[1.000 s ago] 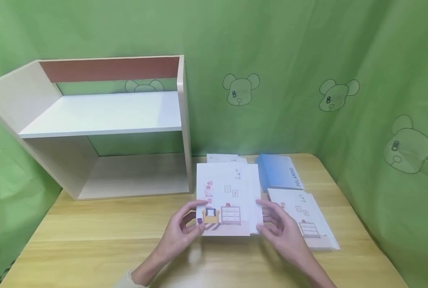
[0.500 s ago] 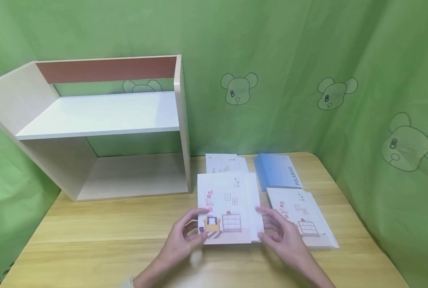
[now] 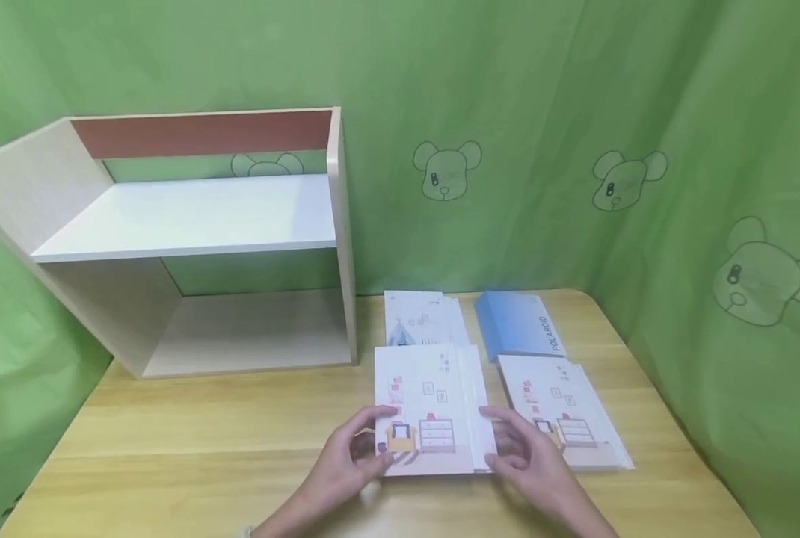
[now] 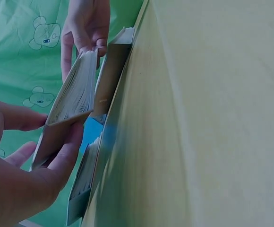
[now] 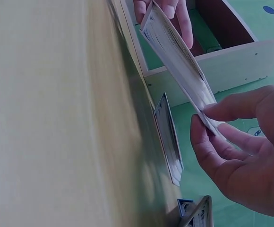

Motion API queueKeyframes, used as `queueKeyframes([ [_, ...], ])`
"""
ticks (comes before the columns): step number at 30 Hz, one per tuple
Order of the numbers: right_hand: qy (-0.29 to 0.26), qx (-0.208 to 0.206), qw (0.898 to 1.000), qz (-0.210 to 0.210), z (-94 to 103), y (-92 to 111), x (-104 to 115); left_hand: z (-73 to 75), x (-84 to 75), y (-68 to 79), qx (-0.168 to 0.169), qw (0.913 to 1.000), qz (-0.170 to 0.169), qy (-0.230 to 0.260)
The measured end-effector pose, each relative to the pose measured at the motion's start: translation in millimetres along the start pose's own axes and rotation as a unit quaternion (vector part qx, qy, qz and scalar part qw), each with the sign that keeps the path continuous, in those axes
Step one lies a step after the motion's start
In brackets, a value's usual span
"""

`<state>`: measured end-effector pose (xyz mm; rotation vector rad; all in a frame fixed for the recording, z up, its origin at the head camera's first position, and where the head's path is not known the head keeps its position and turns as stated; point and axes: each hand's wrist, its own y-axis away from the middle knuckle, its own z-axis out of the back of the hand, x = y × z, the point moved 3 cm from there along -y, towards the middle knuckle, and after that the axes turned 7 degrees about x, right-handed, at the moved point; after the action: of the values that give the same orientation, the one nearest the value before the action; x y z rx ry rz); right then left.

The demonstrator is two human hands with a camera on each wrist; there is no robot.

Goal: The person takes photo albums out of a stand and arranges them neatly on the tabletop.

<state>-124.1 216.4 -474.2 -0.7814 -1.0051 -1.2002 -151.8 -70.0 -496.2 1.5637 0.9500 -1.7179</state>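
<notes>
Between my two hands is a small white photo album [image 3: 434, 403], printed with an armchair and a chest of drawers. My left hand [image 3: 346, 463] pinches its left, spine edge. At the right edge, the thumb and fingers of my right hand [image 3: 534, 467] hold the loose page ends. Both wrist views show the album raised off the tabletop and tilted, its thick pages visible from the side. Just right of my right hand lies a matching album [image 3: 578, 415]. Behind the held one, a white album with a tent print [image 3: 416, 317] lies partly covered.
A blue album marked POLAROID [image 3: 517, 325] lies at the back right of the wooden table [image 3: 205, 448]. To the left stands a two-level shelf unit [image 3: 191, 217] with a white upper board. Green curtain [image 3: 541, 90] with bear outlines surrounds the table.
Both hands have brought the held album nearer to me, down in the head view. More of the tent-print album behind it shows now. The other albums stay put.
</notes>
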Motion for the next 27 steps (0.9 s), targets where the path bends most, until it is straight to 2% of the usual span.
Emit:
queueKeyframes([
  [4,0.002,0.007,1.000,-0.014,0.0,0.9,-4.3,-1.8,3.0,0.6,0.003,0.9999,0.012,0.007],
  [11,0.005,0.043,0.999,0.006,-0.4,7.3,-9.8,-6.1,8.3,5.0,0.007,0.9995,0.032,0.002],
  [17,0.009,0.037,0.999,0.003,1.9,7.1,-12.2,-6.8,8.5,0.7,0.014,0.9994,0.032,0.001],
  [27,0.031,0.039,0.999,-0.010,3.0,4.3,-11.5,-7.0,9.5,-4.0,0.021,0.9984,0.051,-0.016],
])
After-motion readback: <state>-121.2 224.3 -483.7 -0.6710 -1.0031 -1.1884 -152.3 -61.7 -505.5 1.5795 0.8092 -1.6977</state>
